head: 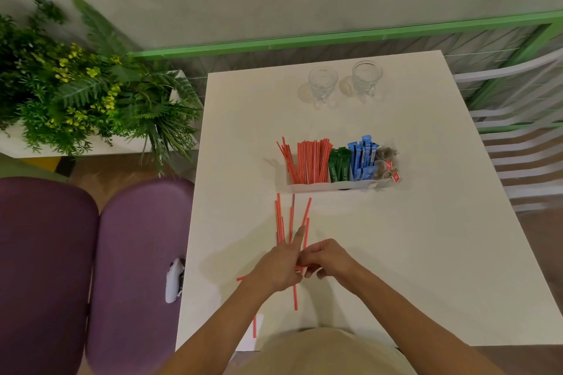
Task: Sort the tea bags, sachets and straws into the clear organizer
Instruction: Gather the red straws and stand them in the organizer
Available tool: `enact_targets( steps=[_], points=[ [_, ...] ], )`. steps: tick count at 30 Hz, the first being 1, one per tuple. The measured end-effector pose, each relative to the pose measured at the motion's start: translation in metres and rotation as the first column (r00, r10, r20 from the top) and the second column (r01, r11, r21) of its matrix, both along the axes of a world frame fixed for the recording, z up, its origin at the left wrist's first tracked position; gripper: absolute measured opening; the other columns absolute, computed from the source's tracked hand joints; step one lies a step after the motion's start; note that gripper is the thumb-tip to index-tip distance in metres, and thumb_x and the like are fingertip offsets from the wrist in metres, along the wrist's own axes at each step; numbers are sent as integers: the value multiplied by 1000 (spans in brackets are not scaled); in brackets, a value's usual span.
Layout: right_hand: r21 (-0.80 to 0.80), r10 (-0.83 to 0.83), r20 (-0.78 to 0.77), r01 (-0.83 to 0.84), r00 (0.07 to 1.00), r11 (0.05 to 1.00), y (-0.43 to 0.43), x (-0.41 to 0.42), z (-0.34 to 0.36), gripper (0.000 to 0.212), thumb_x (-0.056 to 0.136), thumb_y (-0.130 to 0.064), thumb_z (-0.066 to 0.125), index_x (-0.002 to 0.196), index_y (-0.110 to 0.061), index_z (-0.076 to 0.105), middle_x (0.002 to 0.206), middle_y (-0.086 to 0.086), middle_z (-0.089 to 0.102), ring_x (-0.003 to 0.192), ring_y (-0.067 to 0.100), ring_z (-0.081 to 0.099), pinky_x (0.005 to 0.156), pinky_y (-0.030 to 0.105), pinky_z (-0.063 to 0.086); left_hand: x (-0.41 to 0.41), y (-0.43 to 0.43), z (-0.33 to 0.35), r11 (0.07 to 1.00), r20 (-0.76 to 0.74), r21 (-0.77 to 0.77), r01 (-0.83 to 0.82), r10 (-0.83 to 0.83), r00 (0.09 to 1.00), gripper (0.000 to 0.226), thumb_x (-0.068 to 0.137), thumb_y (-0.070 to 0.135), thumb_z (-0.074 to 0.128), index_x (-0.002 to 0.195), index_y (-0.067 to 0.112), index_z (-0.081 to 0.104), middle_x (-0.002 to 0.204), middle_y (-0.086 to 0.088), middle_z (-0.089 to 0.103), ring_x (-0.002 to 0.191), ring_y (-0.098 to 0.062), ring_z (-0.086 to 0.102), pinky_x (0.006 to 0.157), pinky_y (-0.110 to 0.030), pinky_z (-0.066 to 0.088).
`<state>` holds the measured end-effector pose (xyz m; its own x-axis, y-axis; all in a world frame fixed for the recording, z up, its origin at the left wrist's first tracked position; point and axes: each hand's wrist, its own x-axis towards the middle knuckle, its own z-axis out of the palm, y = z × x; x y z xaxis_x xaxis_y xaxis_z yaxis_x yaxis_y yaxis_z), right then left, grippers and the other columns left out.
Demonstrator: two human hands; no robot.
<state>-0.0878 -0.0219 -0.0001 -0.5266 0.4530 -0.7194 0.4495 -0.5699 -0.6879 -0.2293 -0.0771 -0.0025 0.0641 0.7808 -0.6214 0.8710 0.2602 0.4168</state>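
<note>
The straws [307, 161] in the clear organizer [320, 187] are red with thin white stripes, as are the loose straws [281, 222] on the white tabletop [411, 253]. The sachets are green [338, 164] and blue [364, 157], and the tea bags [384, 161] are brownish with red tags [395, 177]. The chairs [134, 253] are purple and the railing [274, 42] is green.

Nothing written here can be read with certainty. The green sachets [338, 165] standing in the clear organizer [316, 186] carry a line of white script along their length, and the blue sachets [364, 155] beside them carry white print, but both are too small and blurred to spell out. The red tags [389, 165] hanging from the tea bags [384, 158] each bear a small white mark, perhaps a logo or a letter; it cannot be told which.
</note>
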Motion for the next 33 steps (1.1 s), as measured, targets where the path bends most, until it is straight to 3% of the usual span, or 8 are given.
enact_targets(
  steps=[6, 9, 11, 15, 17, 20, 24, 33],
  points=[
    [20, 47, -9, -47, 999, 999, 3, 3, -1, 17, 79, -3, 67, 75, -13, 79, 78, 14, 72, 57, 14, 54, 53, 21, 41, 3, 1, 7, 999, 22, 4, 33, -33, 999, 92, 90, 18, 63, 153, 33, -2, 116, -5, 63, 95, -20, 65, 84, -32, 56],
    [9, 25, -38, -25, 999, 1000, 6, 6, -4, 13, 83, -2, 68, 86, -6, 79, 74, 13, 72, 54, 12, 53, 54, 23, 43, -3, 0, 7, 1000, 71, -5, -14, 14, 997, 77, 87, 24, 68, 149, 33, 24, 123, -2, 63, 100, -21, 66, 88, -34, 56],
    [-6, -16, -42, 16, 999, 1000, 9, 9, -4, 10, 84, -3, 70, 89, -2, 78, 68, 10, 71, 53, 11, 54, 55, 23, 45, -11, 0, 11, 997, 148, -21, -77, 80, 986, 60, 83, 29, 72, 136, 31, 44, 116, 0, 67, 90, -15, 66, 84, -30, 56],
    [-30, -105, -38, 104, 994, 994, 14, 21, -8, 8, 83, -5, 72, 88, -3, 78, 79, 18, 73, 56, 13, 54, 56, 24, 46, -32, -3, 17, 974, 223, -101, -202, 219, 950, 45, 78, 34, 78, 120, 28, 63, 108, 5, 68, 91, -9, 64, 85, -28, 54],
    [-36, -142, -31, 141, 989, 989, 17, 25, -9, 8, 83, -5, 72, 88, -3, 78, 78, 17, 73, 57, 15, 54, 56, 24, 46, -41, -6, 21, 944, 255, -134, -301, 327, 910, 42, 77, 36, 79, 116, 28, 67, 105, 7, 69, 87, -6, 63, 73, -24, 52],
    [-42, -159, -37, 157, 987, 987, 18, 26, -10, 9, 83, -3, 71, 89, -2, 78, 77, 18, 72, 58, 16, 55, 56, 25, 46, -47, -10, 26, 880, 337, -200, -430, 474, 814, 36, 79, 39, 77, 112, 27, 69, 82, 7, 73, 60, -6, 63, 51, -20, 46],
    [-44, -180, -28, 179, 983, 983, 15, 25, -10, 8, 82, -3, 73, 88, 0, 77, 77, 19, 71, 58, 17, 59, 54, 25, 48, -38, -17, 24, 826, 416, -251, -505, 563, 714, 32, 79, 35, 77, 108, 23, 70, 82, -2, 75, 58, -17, 67, 50, -25, 52],
    [-142, -241, -98, 226, 966, 964, 14, 20, -3, 13, 84, 1, 69, 96, 7, 72, 81, 23, 72, 69, 24, 70, 64, 27, 57, -21, -19, 22, 782, 509, -193, -593, 596, 620, 18, 91, 12, 65, 103, 21, 76, 74, -6, 73, 52, -21, 64, 48, -27, 52]
  ],
)
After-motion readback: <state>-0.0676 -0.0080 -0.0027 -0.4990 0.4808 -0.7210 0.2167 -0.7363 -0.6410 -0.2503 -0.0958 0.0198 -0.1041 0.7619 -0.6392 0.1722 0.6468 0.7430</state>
